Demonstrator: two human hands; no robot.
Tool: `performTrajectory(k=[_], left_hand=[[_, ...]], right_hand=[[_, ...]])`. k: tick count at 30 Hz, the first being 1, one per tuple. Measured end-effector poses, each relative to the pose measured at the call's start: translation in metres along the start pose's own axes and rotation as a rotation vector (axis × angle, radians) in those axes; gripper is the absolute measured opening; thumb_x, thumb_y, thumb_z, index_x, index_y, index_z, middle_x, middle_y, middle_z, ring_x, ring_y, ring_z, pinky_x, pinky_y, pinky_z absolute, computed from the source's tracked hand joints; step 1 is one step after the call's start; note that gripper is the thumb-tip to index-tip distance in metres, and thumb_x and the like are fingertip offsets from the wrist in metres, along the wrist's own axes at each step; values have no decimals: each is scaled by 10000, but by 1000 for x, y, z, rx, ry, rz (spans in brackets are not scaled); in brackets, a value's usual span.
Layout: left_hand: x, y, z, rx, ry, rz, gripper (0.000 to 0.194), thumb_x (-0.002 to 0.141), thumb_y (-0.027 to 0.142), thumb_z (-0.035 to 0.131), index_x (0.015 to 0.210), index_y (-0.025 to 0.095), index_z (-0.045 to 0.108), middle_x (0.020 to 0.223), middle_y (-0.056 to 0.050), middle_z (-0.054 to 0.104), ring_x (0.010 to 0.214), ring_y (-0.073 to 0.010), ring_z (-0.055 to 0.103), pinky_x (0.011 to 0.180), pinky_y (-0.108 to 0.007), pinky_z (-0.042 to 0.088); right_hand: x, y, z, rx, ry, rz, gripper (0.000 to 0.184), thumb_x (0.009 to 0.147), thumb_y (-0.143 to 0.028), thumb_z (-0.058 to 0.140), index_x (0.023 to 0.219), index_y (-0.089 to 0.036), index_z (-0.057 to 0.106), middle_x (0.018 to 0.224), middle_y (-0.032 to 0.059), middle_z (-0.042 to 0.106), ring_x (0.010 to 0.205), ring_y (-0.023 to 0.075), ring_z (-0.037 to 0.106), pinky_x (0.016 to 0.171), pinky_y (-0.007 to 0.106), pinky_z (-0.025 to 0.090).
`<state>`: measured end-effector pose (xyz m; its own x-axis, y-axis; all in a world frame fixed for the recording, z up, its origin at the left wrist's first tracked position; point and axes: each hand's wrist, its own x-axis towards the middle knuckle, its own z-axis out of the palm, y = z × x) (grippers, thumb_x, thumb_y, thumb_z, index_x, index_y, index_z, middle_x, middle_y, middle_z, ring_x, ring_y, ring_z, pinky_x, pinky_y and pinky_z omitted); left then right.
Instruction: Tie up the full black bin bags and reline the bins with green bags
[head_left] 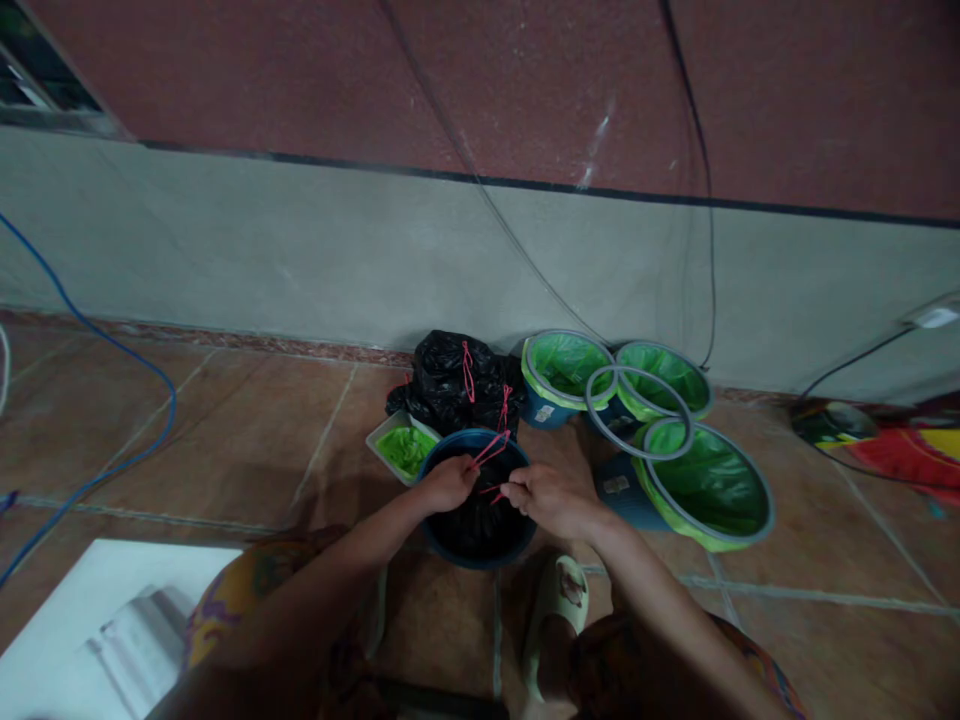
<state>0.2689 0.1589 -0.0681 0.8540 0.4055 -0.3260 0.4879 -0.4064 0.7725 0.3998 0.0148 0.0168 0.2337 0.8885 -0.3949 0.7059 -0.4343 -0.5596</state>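
Observation:
Over a dark blue bin (480, 562) on the floor, my two hands pinch the pink drawstring (491, 447) of a black garbage bag (476, 520) that sits inside it. My left hand (450, 483) grips the string at the left, above the bin's rim. Closed on the string's other side is my right hand (553, 498), at the bin's right edge. The bag's mouth looks gathered, though my hands partly cover it. Right behind the bin lie filled black bags (442, 375) with pink ties, against the wall.
Three bins with green liners stand to the right: one near the wall (534, 408), one behind (701, 400), one tilted in front (637, 500). A loose grey ring (600, 425) rests across them. A small tray (379, 450) holds green bags. A blue cable (171, 400) crosses the left floor.

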Motion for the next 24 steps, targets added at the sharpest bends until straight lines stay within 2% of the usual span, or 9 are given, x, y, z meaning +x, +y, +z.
performTrajectory(k=[1,4,6,9,12,16,20,22,24], left_hand=[[-1,2,0,32,-27,1,112,799,182,485,829,178,593,768,-31,649,726,-178,599,656,-275,422],[-5,7,2,82,-148,14,237,686,128,572,916,173,605,807,-18,660,725,-176,612,615,-252,421],[-6,8,5,88,-224,85,271,658,147,636,928,170,617,803,-5,661,717,-171,613,616,-243,439],[-5,7,10,87,-286,257,238,748,246,653,975,174,643,898,-9,688,832,-176,625,754,-258,487],[-4,3,16,85,-264,346,250,917,277,465,1048,162,643,1017,-51,694,960,-185,609,889,-301,478],[-2,-3,17,56,-214,321,350,979,320,336,1002,144,637,981,-66,679,955,-183,598,891,-299,472],[-2,-6,15,46,-226,234,387,975,393,325,887,156,617,776,-13,619,721,-137,542,725,-248,468],[-1,-8,14,33,-228,194,398,968,403,326,821,156,601,695,3,562,655,-124,492,659,-234,441],[1,-11,14,3,-246,172,389,957,391,340,765,155,583,650,11,518,616,-118,458,617,-230,414]], right_hand=[[1,0,1,15,10,-9,328,924,-329,473,662,-194,617,639,9,621,602,119,525,563,238,315],[4,-3,3,50,35,-72,331,938,-321,444,706,-190,641,673,13,639,619,122,528,583,241,326],[7,-8,5,81,51,-119,325,947,-299,430,756,-186,667,721,18,664,652,122,545,615,240,344],[12,-16,10,96,65,-120,317,946,-285,442,761,-166,671,748,33,674,684,127,558,629,242,349],[17,-22,15,99,84,-122,304,937,-274,463,727,-158,649,722,31,660,687,131,559,623,242,348],[23,-18,15,270,216,-157,290,953,-352,457,890,-183,684,855,27,716,793,141,629,729,246,424],[24,-12,10,277,379,-8,415,982,-424,367,1200,-193,633,1149,80,705,1048,197,643,898,305,460],[25,-10,11,233,389,24,446,997,-397,311,1265,-190,602,1224,88,679,1132,203,618,966,320,446],[27,-9,16,195,346,32,443,999,-341,293,1300,-196,584,1226,83,681,1128,191,626,974,313,453]])
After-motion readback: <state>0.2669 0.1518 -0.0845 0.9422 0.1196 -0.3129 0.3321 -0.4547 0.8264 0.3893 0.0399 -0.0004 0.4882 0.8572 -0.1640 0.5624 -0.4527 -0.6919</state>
